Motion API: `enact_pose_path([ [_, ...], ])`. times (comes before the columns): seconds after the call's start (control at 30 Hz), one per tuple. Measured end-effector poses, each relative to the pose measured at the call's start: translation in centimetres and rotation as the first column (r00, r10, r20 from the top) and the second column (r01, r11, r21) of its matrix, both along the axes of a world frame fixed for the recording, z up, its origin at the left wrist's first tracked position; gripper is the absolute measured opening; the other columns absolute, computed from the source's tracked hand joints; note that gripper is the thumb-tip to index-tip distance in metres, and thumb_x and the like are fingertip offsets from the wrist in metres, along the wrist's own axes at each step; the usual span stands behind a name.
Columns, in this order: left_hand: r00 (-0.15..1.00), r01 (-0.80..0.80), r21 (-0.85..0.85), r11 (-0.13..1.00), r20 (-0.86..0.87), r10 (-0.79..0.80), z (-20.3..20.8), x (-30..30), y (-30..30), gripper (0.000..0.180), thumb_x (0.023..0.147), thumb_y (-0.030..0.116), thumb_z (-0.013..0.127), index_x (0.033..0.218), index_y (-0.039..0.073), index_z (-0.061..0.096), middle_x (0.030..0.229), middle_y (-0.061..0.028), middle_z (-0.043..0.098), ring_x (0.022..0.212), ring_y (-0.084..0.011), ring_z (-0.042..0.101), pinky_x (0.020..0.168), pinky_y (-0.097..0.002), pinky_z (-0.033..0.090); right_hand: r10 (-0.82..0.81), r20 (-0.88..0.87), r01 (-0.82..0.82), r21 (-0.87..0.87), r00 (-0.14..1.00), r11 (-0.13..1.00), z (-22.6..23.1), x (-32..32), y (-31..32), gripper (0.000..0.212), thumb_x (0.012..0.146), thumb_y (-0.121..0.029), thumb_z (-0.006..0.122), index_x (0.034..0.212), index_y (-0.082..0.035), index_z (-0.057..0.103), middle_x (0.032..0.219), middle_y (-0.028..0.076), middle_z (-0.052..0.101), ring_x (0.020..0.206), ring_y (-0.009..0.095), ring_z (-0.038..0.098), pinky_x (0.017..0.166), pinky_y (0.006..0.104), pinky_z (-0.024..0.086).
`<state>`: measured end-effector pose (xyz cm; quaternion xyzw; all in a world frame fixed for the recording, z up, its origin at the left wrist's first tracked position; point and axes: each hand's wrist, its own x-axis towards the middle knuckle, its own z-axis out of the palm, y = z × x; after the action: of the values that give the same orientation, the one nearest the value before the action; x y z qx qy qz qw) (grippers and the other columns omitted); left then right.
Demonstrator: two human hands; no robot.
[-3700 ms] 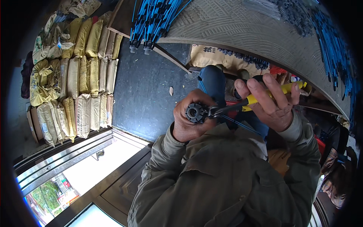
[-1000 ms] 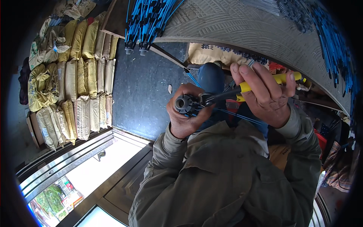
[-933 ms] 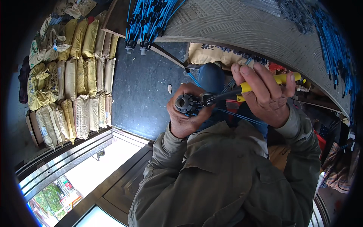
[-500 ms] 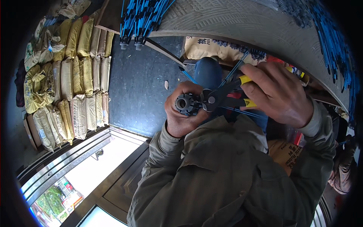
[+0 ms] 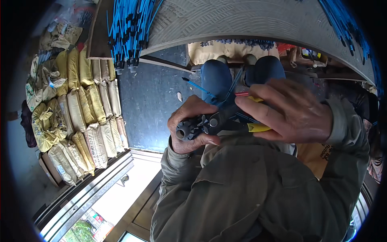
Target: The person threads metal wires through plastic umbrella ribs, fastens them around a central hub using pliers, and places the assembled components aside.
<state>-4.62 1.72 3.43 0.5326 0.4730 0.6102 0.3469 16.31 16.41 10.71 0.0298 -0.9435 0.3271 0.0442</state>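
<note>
My left hand [image 5: 192, 108] is wrapped around a dark cylindrical part [image 5: 184, 130]. Its round, hollow end faces up, and a notched collar rings it. In my right hand [image 5: 286, 113] is a pair of pliers with black and yellow handles [image 5: 258, 128]. Their dark jaws lie against the part beside my left fingers; exactly what they bite on is hidden. Thin blue rods with black tips [image 5: 198, 86] stick out from around the part, over my knees. A short red piece [image 5: 242, 94] shows by my right fingertips.
Ahead, a grey worktop [image 5: 242, 20] carries bundles of blue rods with black ends [image 5: 131, 30] on its left and more on its right. Filled yellow and tan sacks [image 5: 90, 103] are stacked at the left. A brown paper sheet [image 5: 234, 51] with dark small parts lies beyond my knees.
Both hands have come slightly nearer my body, with the part and pliers. The pliers' handles look closer to my right palm. The view has shifted, showing both knees.
</note>
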Motion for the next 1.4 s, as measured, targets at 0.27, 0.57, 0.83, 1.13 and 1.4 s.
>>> enact_pose_path([
  [0.27, 0.962, 0.272, 0.078, 0.959, -0.043, -0.269, -0.1, -1.6, 0.4, 0.064, 0.047, 0.039, 0.085, 0.092, -0.001, 0.063, 0.083, -0.0095, 0.063, 0.072, -0.0186, 0.056, 0.066, -0.0318, 0.041, 0.587, 0.441, 0.409, -0.891, 0.678, 0.198, -1.5, -1.3, 2.9, 0.055, 0.085, -0.028, 0.059, 0.128, -0.002, 0.038, 0.089, 0.015, 0.058, 0.069, 0.025, 0.062, 0.058, 0.033, 0.052],
  [0.57, 0.991, 0.093, 0.026, 0.995, 0.093, -0.095, 0.0, -1.1, 0.4, 0.065, 0.045, 0.037, 0.086, 0.093, -0.001, 0.063, 0.085, -0.0096, 0.064, 0.073, -0.0184, 0.056, 0.066, -0.0313, 0.042, 0.043, 0.194, -0.032, -0.061, 0.98, 0.998, 0.5, 0.7, 0.5, 0.049, 0.087, -0.022, 0.057, 0.126, 0.002, 0.038, 0.101, 0.02, 0.06, 0.075, 0.024, 0.065, 0.06, 0.0328, 0.054],
  [0.83, 0.97, 0.238, 0.053, 0.97, 0.045, -0.241, -0.4, -2.0, 0.8, 0.06, 0.048, 0.032, 0.087, 0.092, 0.0, 0.062, 0.086, -0.0092, 0.063, 0.075, -0.0181, 0.056, 0.069, -0.0309, 0.043, 0.319, 0.42, 0.211, -0.825, 0.849, 0.524, 0.0, -0.1, 3.4, 0.052, 0.079, -0.022, 0.065, 0.123, -0.002, 0.044, 0.122, 0.022, 0.045, 0.086, 0.028, 0.062, 0.063, 0.0336, 0.053],
  [1.13, 0.993, 0.037, -0.067, 0.997, 0.116, -0.029, 0.8, 0.1, 0.3, 0.055, 0.053, 0.021, 0.086, 0.097, 0.001, 0.06, 0.091, -0.0084, 0.06, 0.081, -0.0174, 0.055, 0.073, -0.0299, 0.043, -0.244, -0.169, 0.297, 0.539, 0.955, 0.789, -0.2, -0.3, -0.5, 0.032, 0.075, -0.012, 0.061, 0.106, -0.011, 0.061, 0.105, 0.011, 0.047, 0.09, 0.027, 0.054, 0.077, 0.0454, 0.047],
  [1.4, 0.998, -0.057, -0.083, 0.995, 0.029, 0.059, 0.9, 0.3, 0.2, 0.061, 0.054, 0.033, 0.085, 0.097, 0.0, 0.056, 0.088, -0.009, 0.059, 0.078, -0.017, 0.055, 0.072, -0.0299, 0.043, -0.225, -0.057, 0.208, 0.643, 0.973, 0.737, 1.2, -0.4, -0.2, 0.03, 0.075, -0.011, 0.062, 0.105, -0.011, 0.06, 0.098, 0.011, 0.051, 0.088, 0.029, 0.056, 0.086, 0.0509, 0.043],
])
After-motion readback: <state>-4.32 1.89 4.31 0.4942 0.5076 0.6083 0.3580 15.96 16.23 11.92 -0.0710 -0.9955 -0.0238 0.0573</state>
